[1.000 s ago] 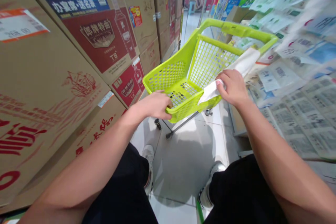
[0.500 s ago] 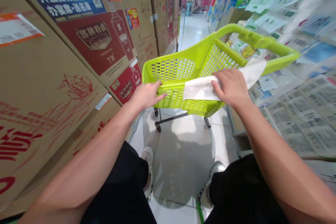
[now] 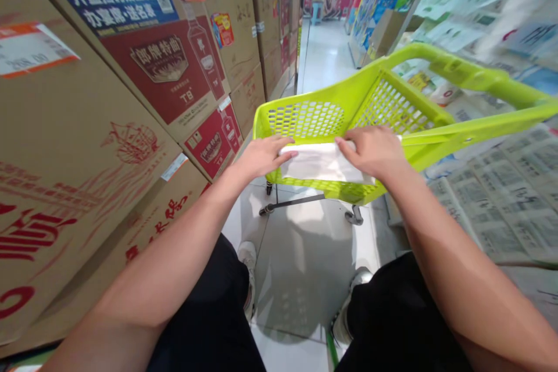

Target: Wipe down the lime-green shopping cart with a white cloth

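A lime-green plastic shopping cart [image 3: 305, 119] stands in front of me, its handle toward the upper right. A white cloth [image 3: 320, 161] hangs over the cart's near rim. My left hand [image 3: 265, 157] curls over the rim's left corner, its thumb and fingertips at the cloth's left end. Over the right part of the cloth lies my right hand [image 3: 375, 148], its fingers bent on the rim and pressing the cloth to it. The undersides of both hands are hidden.
Stacked cardboard cartons [image 3: 157, 64] wall the left side. Shelves of wrapped paper packs [image 3: 501, 203] line the right. Cart wheels [image 3: 355, 215] rest on the tiled floor [image 3: 300, 256] ahead of my shoes. A blue stool [image 3: 316, 11] stands far down the aisle.
The cart has shifted to the right, its handle swinging nearer. My right hand and the cloth have slid left along the rim, and the hands are closer together.
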### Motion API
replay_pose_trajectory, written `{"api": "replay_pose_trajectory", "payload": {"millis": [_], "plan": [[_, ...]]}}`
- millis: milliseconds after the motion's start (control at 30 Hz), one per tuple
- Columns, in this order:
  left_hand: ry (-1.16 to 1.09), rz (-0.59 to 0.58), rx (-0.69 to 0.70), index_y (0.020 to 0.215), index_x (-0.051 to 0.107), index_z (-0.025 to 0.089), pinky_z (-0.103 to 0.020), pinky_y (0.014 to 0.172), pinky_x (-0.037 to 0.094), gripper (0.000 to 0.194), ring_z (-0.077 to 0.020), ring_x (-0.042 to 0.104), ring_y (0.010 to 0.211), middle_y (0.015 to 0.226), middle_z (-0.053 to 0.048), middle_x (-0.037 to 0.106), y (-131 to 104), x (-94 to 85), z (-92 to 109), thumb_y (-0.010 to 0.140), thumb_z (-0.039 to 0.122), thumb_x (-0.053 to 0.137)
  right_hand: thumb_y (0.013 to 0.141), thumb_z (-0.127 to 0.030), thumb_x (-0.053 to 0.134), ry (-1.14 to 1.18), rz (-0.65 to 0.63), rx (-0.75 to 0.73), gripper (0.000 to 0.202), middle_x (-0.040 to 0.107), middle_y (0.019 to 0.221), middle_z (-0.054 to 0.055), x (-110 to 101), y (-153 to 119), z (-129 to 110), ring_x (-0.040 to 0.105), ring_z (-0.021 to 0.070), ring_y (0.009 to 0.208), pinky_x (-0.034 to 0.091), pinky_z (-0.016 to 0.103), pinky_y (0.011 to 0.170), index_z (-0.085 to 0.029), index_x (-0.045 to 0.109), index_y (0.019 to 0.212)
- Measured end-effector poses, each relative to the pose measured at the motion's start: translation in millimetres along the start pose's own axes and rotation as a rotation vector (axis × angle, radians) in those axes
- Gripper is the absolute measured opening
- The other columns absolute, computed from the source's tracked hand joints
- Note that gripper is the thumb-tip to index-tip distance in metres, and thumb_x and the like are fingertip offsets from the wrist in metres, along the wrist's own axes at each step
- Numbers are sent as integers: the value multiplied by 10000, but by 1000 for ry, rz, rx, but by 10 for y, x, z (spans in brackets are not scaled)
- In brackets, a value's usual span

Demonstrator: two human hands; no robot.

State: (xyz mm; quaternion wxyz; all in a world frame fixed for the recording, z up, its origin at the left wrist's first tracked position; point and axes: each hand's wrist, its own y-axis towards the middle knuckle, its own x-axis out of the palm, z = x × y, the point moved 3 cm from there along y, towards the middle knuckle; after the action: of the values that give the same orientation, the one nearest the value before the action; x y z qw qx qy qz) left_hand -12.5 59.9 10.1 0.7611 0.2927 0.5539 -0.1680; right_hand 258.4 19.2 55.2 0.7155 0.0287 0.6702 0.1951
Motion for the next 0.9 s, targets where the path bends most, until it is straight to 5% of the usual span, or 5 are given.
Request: {"api": "replay_pose_trajectory", "payload": {"millis": [167, 333, 433, 733, 900], "plan": [[31, -97, -31, 1496, 569, 252, -438, 963, 558, 755, -320, 738, 1103, 1153, -103, 789, 40, 52, 38, 1004, 780, 347, 1040, -629, 325, -171, -41, 271, 687, 744, 794, 203, -76, -114, 389, 693, 377, 862, 421, 495, 801, -176, 791, 818], [-103, 5, 42, 1644, 366, 248, -442, 1071, 526, 858, -321, 652, 1297, 1504, -136, 623, 71, 53, 82, 980, 788, 420, 1078, -598, 277, -116, 132, -41, 661, 790, 1034, 187, 1, -218, -217, 667, 343, 1007, 400, 493, 901, -158, 764, 999], [-85, -6, 74, 1622, 419, 281, -451, 1108, 508, 816, -324, 600, 1378, 1568, -121, 572, 75, 58, 44, 977, 780, 446, 1041, -719, 259, -75, 88, 4, 751, 774, 856, 161, 45, -211, -396, 685, 303, 835, 421, 430, 785, -176, 769, 951], [-226, -46, -46, 1541, 531, 251, -454, 1075, 519, 738, -306, 684, 1265, 1422, -100, 707, 85, 27, -72, 1039, 731, 280, 963, -845, 177, -88, -73, 431, 943, 740, 818, 246, -184, -171, 319, 726, 438, 855, 460, 512, 741, -162, 824, 894], [-435, 33, -50, 1542, 515, 248, -433, 1145, 483, 726, -271, 635, 1347, 1478, -101, 671, 152, 52, -125, 1049, 709, 249, 1003, -747, 288, -162, -122, 289, 779, 758, 830, 204, -99, -163, 117, 722, 387, 839, 447, 475, 749, -186, 817, 898]]}}
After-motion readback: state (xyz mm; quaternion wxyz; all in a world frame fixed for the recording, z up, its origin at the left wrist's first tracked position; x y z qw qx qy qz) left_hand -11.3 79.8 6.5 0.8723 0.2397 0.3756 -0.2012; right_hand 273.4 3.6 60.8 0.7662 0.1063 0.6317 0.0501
